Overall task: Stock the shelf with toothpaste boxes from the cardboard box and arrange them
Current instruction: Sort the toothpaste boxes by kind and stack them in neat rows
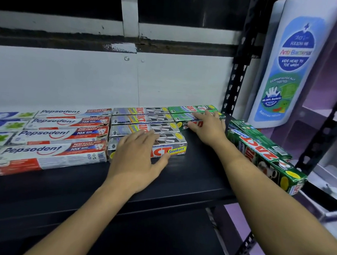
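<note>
Palms are being laid flat and open: left hand (137,159) on the front silver box (177,147), right hand (207,127) on a green box (179,120), atop the black shelf (190,174).

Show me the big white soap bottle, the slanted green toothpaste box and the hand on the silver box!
White blue-labelled soap bottle (292,64): head view, label middle.
Slanted green Zact toothpaste box (260,155): head view, red lettering.
Left hand (138,157): head view, back of hand.

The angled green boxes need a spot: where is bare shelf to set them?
Bare shelf lies in front of the rear green Zact boxes, between the Zact Smokers boxes and the angled green Zact boxes. Pepsodent boxes crowd the left, leaving a front strip.
</note>
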Action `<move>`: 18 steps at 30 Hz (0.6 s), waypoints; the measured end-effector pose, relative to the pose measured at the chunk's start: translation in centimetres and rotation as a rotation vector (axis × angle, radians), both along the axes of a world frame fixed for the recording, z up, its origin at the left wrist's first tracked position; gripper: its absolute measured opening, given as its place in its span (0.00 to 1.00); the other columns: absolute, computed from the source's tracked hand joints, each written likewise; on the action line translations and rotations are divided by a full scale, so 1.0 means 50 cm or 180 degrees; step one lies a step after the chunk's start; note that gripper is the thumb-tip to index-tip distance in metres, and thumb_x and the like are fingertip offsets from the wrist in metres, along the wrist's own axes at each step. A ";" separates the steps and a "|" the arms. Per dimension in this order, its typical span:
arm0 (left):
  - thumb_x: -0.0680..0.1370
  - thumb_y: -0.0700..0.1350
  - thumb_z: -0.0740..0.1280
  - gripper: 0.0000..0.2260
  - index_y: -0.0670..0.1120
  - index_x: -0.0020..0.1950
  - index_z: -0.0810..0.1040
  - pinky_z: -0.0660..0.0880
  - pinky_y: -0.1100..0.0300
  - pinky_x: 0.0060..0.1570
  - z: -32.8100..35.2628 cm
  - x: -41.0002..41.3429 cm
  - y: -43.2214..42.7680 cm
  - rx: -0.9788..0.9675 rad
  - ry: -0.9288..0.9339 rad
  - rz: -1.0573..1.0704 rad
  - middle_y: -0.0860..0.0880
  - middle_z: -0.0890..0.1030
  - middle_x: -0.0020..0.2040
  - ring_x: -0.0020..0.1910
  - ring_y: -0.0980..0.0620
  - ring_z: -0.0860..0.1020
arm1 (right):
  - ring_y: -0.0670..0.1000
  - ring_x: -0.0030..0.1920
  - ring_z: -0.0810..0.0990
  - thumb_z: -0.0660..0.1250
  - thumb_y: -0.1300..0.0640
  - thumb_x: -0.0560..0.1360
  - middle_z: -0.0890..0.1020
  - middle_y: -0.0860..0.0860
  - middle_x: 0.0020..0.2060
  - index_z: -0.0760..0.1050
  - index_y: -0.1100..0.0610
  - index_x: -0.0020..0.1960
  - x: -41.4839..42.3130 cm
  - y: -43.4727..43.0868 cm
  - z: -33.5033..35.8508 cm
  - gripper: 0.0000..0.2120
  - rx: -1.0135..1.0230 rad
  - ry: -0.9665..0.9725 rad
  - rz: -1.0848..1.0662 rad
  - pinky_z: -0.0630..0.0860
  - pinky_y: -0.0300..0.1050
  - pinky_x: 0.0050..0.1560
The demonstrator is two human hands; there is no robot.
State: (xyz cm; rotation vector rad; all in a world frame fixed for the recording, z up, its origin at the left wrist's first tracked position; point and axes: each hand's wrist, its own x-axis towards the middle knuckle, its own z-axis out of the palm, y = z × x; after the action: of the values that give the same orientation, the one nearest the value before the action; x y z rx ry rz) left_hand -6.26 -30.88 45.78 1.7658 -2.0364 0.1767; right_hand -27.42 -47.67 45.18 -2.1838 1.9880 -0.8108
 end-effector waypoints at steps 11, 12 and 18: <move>0.79 0.66 0.55 0.29 0.55 0.76 0.64 0.52 0.54 0.75 0.002 0.001 0.003 0.0027 -0.0027 -0.0008 0.56 0.64 0.77 0.76 0.54 0.59 | 0.62 0.77 0.52 0.65 0.43 0.78 0.65 0.58 0.74 0.71 0.48 0.72 0.012 0.015 -0.002 0.24 -0.0144 -0.0198 -0.0068 0.54 0.61 0.75; 0.79 0.66 0.55 0.29 0.55 0.77 0.64 0.52 0.53 0.75 0.002 0.000 0.003 0.0035 -0.0028 -0.0005 0.56 0.64 0.77 0.76 0.54 0.59 | 0.63 0.76 0.52 0.65 0.43 0.78 0.65 0.59 0.74 0.71 0.49 0.72 0.012 0.014 -0.003 0.24 -0.0143 -0.0211 -0.0044 0.54 0.60 0.75; 0.79 0.66 0.56 0.29 0.54 0.76 0.65 0.52 0.54 0.75 0.001 -0.001 0.003 0.0040 0.0009 -0.0013 0.56 0.64 0.77 0.76 0.54 0.59 | 0.64 0.76 0.53 0.66 0.44 0.78 0.66 0.61 0.74 0.71 0.50 0.72 0.009 0.016 -0.002 0.24 -0.0150 -0.0318 0.0026 0.54 0.54 0.74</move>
State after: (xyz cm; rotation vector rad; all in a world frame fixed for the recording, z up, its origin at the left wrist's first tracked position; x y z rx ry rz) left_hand -6.30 -30.71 45.82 1.7685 -2.0433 0.1604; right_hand -26.97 -46.85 45.10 -2.1293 1.9313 -0.9553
